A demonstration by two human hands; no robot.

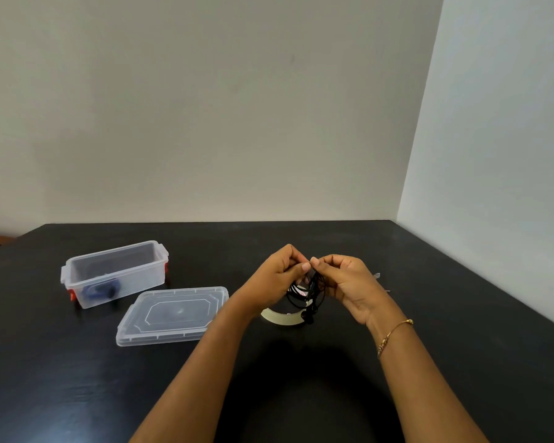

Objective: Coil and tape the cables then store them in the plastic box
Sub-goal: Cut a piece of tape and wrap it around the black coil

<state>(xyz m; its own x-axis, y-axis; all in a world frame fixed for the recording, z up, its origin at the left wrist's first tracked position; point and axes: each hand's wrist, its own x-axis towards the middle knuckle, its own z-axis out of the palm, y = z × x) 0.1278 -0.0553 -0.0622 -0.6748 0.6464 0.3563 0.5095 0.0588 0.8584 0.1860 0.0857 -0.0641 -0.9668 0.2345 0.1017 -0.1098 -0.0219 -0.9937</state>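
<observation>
Black cable (307,294), thin and looped, is dangling while I am pinching its top with my left hand (277,274) and right hand (346,282).

a black worktop (301,394) meets pale walls (205,107) at a corner; a gold bracelet (392,335) circles one wrist.

box (115,276) and lid (173,314) left, bare table (461,314) right
</observation>
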